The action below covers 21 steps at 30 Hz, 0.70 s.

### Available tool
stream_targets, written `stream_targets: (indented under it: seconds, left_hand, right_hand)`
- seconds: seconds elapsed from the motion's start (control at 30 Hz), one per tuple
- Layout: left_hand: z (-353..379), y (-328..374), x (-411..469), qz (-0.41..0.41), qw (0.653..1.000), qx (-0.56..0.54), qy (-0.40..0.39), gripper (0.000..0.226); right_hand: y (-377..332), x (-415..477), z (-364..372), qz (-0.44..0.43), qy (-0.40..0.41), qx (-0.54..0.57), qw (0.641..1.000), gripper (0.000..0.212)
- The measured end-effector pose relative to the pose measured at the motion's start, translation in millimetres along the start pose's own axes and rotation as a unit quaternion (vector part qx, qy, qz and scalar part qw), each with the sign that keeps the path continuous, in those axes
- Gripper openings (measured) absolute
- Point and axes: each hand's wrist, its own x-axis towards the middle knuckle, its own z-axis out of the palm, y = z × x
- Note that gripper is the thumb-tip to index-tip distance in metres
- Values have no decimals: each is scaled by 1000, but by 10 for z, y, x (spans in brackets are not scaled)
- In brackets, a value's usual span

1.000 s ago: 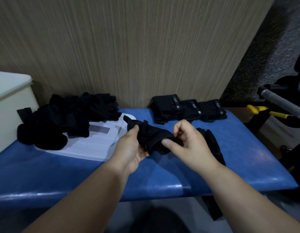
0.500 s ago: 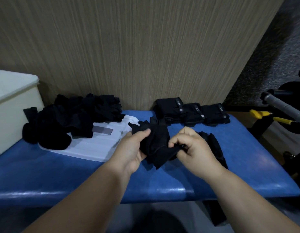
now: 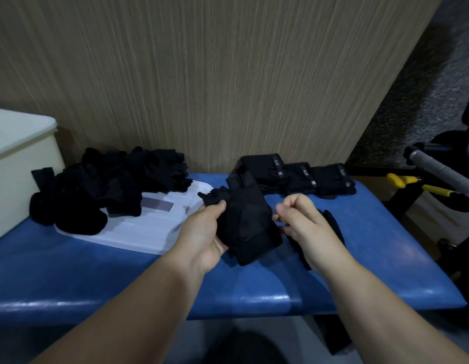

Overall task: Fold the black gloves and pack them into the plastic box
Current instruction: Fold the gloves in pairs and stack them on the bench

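While left hand (image 3: 204,232) grips a black glove (image 3: 243,222), right hand (image 3: 305,227) curled beside it, hold unclear

Box (image 3: 23,153) sits at the surface's (image 3: 385,258) far left. Loose glove pile (image 3: 110,185) lies on a tray (image 3: 138,232) beside it. Folded gloves (image 3: 299,177) rowed behind, right.

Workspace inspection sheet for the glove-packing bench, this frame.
Surface: blue padded bench.
Job's things: black glove in hand; loose glove pile partly on white lid; three folded gloves in a row at the back; spare glove lying beneath the right hand; plastic box at left.
Clutter: nothing seen.
Grippers: left hand grips the black glove; right hand fingers curled at its edge, contact unclear.
Cables: nothing seen.
Surroundings: wood-grain wall behind; grey handle and yellow parts at right.
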Motion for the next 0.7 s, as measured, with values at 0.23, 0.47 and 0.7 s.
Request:
stream_targets:
  seconds: [0.23, 0.47, 0.7]
  left_hand:
    - [41, -113, -20, -40, 995, 53, -79, 42]
    - [69, -291, 69, 47, 978, 202, -27, 49]
    - [39, -452, 188, 214, 842, 496, 7, 73]
  right_hand:
    - [-23, -45, 69, 34, 26, -23, 999, 28]
    - [66, -46, -1, 0, 54, -143, 988, 41]
    - [132, -63, -81, -31, 42, -437, 898, 43]
